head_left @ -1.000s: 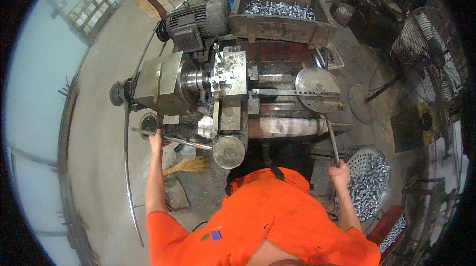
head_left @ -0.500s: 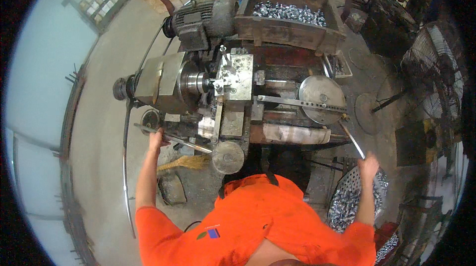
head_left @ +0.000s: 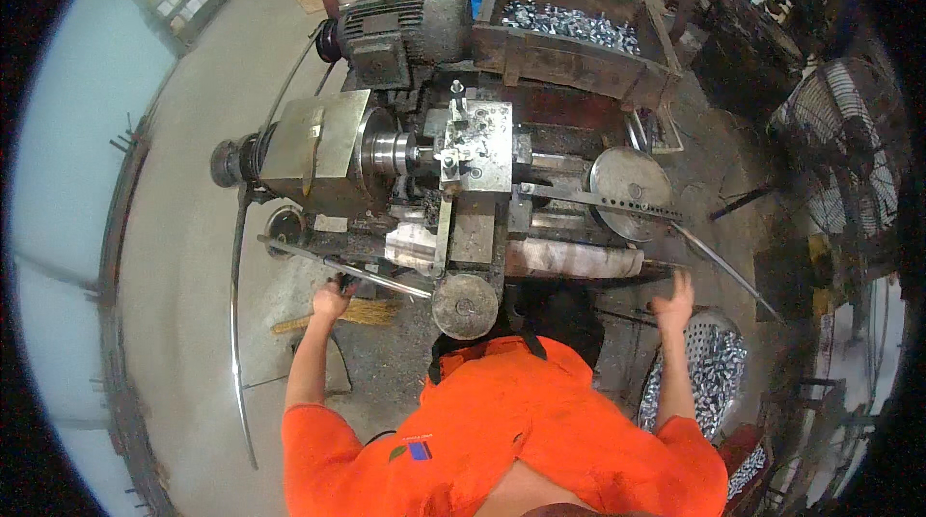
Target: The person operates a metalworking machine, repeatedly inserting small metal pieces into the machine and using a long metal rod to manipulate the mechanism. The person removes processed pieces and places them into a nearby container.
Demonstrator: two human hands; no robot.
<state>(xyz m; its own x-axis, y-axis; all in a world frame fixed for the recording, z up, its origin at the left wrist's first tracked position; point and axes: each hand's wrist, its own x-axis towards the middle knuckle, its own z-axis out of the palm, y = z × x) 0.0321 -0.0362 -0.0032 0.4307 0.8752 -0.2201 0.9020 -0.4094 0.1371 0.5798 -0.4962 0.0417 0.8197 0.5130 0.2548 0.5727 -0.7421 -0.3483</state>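
The left hand (head_left: 331, 301) is partly curled, just nearer the body than a long grey metal lever bar (head_left: 386, 283). A small dark patch shows at its fingertips; whether that is a held piece cannot be told. The right hand (head_left: 673, 300) is released, fingers extended away from the body. A slim round steel lever rod (head_left: 725, 268) slants down to its right, apart from it.

The left lever runs to a round grey metal disc (head_left: 465, 305), right of the left hand. Ahead of and between the hands stand a silver cylindrical chuck (head_left: 391, 152) and a square, spotted steel tool block (head_left: 485, 146). A larger round steel plate (head_left: 627, 179) lies ahead of the right hand, crossed by a flat perforated steel bar (head_left: 598, 199).

A yellow straw broom (head_left: 371, 312) lies below and beside the left hand. A perforated metal basket (head_left: 696, 326) of small shiny metal parts (head_left: 712, 377) sits beside the right wrist.
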